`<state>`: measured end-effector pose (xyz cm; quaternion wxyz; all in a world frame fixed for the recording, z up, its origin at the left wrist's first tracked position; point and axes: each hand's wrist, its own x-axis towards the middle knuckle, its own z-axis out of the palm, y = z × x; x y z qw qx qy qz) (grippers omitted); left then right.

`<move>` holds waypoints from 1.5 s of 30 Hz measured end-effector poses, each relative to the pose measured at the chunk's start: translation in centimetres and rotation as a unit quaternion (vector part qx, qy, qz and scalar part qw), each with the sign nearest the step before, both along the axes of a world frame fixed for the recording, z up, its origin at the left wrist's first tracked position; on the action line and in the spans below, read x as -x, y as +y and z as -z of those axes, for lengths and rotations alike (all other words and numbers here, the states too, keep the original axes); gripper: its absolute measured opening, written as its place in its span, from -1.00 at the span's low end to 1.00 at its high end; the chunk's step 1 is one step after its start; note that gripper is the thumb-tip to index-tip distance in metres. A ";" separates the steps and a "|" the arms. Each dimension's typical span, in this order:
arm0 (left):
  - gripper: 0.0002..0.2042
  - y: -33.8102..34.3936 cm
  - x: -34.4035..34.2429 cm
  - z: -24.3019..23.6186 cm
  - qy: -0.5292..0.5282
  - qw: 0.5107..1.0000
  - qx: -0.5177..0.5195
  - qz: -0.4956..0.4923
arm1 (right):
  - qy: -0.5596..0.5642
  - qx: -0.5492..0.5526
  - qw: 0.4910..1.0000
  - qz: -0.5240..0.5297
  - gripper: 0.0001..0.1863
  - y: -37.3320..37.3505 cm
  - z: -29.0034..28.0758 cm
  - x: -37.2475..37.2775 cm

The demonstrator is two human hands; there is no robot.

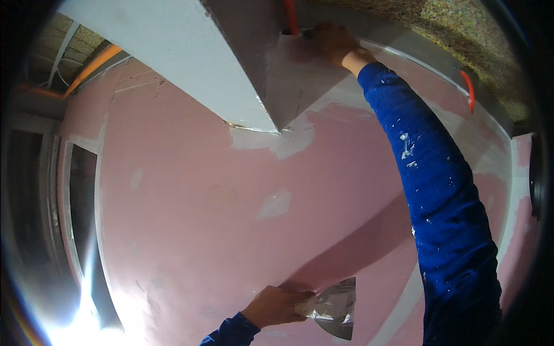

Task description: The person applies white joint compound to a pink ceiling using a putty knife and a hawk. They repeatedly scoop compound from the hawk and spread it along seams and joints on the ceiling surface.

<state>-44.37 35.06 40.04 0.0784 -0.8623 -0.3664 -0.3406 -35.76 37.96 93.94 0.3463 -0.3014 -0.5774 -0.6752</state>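
My left hand (278, 305), low in the view, is closed round the handle end of a wide putty knife (334, 308). Its metal blade is smeared with filler and points right, in front of a pink plasterboard wall (190, 190). Raised high, my right hand (334, 43) is at the top of the wall, beside a grey boxed beam (173, 52). Its fingers look closed, but shadow hides what they may hold. Pale filler (288, 138) covers the wall below the beam's corner, and a smaller filler patch (274, 205) lies farther down.
A red tube (291, 17) hangs beside my right hand, and another red tube (470, 92) sticks out farther right. Orange conduit (92, 69) runs at the upper left. A narrow opening (83, 196) is in the wall at left, with a bright lamp (86, 326) glaring below.
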 end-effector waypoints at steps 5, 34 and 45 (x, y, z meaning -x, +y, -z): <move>-0.39 -0.2 0.1 0.0 0.016 1.000 0.020 -0.013 | -0.016 -0.041 0.999 0.022 -0.60 1.1 -1.4 0.4; -0.45 -1.0 -0.9 -0.7 0.051 0.998 0.013 -0.047 | -0.064 0.077 0.995 0.027 -0.54 -1.2 -3.9 -0.8; -0.42 -0.1 -0.5 0.0 -0.025 1.000 -0.006 0.010 | 0.005 0.059 0.998 0.005 -0.51 -0.5 -2.4 -2.6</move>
